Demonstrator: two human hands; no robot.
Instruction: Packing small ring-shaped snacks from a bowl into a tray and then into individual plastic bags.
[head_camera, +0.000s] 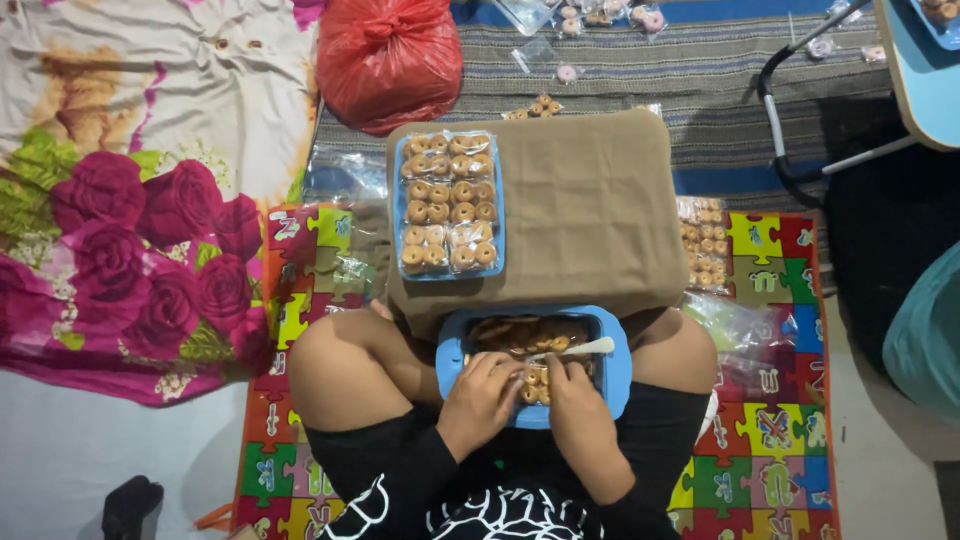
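Brown cloth-covered low table (590, 220): blue tray of packed cookies (450, 205) on left part.

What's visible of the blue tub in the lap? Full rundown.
The blue tub is a rounded rectangular container, plastic by its look, open-topped, resting in the person's lap between the knees, against the brown-covered stand. It holds small ring cookies; a white spoon lies across it. The left hand and right hand reach inside.
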